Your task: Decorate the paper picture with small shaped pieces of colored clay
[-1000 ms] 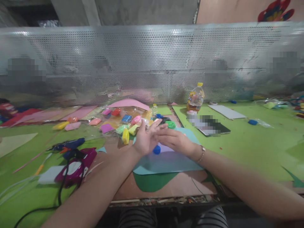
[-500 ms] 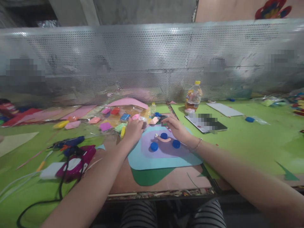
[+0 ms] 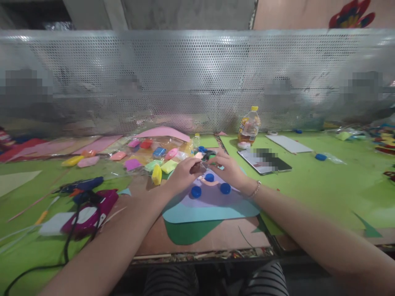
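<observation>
My left hand [image 3: 182,174] and my right hand [image 3: 226,169] meet above a light blue sheet [image 3: 212,210] with a lilac shape [image 3: 212,199] on it. Both hands are closed in a pinch around a small dark piece [image 3: 197,166] held between their fingertips. Below the hands, three blue round pieces [image 3: 196,191] sit on the lilac shape beside a peach clay strip [image 3: 210,183]. Several wrapped clay blocks in many colours [image 3: 156,174] lie just left of my left hand.
A magenta glue gun [image 3: 92,207] with a black cable and a blue one [image 3: 82,186] lie at the left. A phone [image 3: 264,160] and a bottle [image 3: 249,127] stand at the right. A perforated metal screen [image 3: 197,78] closes the back. Green sheets [image 3: 314,181] cover the table.
A second ago my palms were pressed together over the sheet. They then parted towards the clay packs, and now they have come together pinching a small piece above the blue round pieces.
</observation>
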{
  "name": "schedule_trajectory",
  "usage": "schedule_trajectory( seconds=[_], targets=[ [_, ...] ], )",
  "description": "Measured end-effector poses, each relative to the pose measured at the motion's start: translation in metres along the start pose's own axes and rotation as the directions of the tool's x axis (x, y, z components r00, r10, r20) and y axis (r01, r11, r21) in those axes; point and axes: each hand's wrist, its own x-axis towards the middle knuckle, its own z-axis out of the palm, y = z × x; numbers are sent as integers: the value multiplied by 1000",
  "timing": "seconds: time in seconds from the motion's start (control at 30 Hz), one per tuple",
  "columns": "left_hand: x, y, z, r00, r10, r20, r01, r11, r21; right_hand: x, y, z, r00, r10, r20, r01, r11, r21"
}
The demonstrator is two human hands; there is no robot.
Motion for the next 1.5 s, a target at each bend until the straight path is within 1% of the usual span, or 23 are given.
schedule_trajectory(
  seconds=[0.07, 0.13, 0.3, 0.4, 0.47, 0.57, 0.63, 0.73, 0.8, 0.9, 0.97, 1.03, 1.1, 1.17, 1.2, 1.27, 1.33, 1.4, 1.47, 1.5],
  targets=[
    [0, 1, 0, 999, -35, -7, 35, 999, -38, -1, 2, -1, 996, -89, 28, 88, 996, 13],
    [1, 2, 0, 998, -58, -8, 58, 997, -51, -2, 6, 0, 989, -126, 71, 127, 992, -12],
    [1, 7, -4, 996, -85, 35, 88, 994, -70, -5, 11, 0, 974, -136, 180, 170, 967, -190],
    [0, 7, -1, 993, -105, 62, 112, 986, -126, -2, 6, -6, 959, -149, 241, 219, 928, -300],
    [-2, 7, 2, 991, -116, 66, 126, 978, -164, 0, 2, -9, 944, -154, 291, 250, 911, -329],
    [-4, 7, 5, 992, -102, 78, 116, 971, -210, 1, -2, -11, 927, -150, 343, 269, 904, -331],
    [-6, 9, 5, 992, -82, 92, 100, 973, -209, 0, -1, -10, 921, -151, 359, 279, 898, -340],
    [-8, 15, 2, 992, -36, 118, 54, 987, -154, -3, 0, -7, 917, -148, 370, 280, 900, -335],
    [-9, 20, -1, 989, 0, 147, 16, 994, -113, -4, -1, -5, 911, -158, 381, 280, 915, -290],
    [-10, 25, -2, 989, -5, 146, 11, 999, -38, -4, -6, -3, 895, -178, 410, 278, 940, -198],
    [-9, 26, -1, 990, -18, 136, 20, 1000, -14, -3, -10, -4, 885, -174, 432, 270, 948, -170],
    [-8, 27, 0, 989, -12, 148, 19, 999, -46, -2, -13, -5, 876, -175, 450, 279, 944, -176],
    [-7, 28, 0, 988, -10, 151, 29, 992, -122, -2, -14, -7, 882, -173, 439, 285, 937, -203],
    [-7, 30, -1, 986, -42, 161, 78, 971, -227, -1, -13, -10, 905, -153, 397, 256, 942, -219],
    [-7, 32, -1, 982, -66, 174, 115, 951, -287, -1, -13, -11, 922, -132, 363, 221, 951, -215],
    [-7, 33, -3, 971, -124, 203, 197, 896, -399, 0, -11, -15, 957, -57, 285, 112, 977, -181],
    [-7, 31, -3, 963, -176, 207, 255, 843, -474, 1, -7, -20, 982, 59, 179, -36, 991, -131],
    [-6, 27, -4, 961, -222, 167, 277, 815, -508, 3, -2, -23, 979, 198, 51, -196, 980, -45],
    [-5, 21, -3, 963, -248, 105, 266, 815, -515, 6, 5, -24, 941, 334, -48, -326, 937, 127],
    [-4, 19, -3, 964, -254, 77, 257, 816, -518, 6, 7, -24, 922, 383, -59, -359, 901, 243]
  ],
)
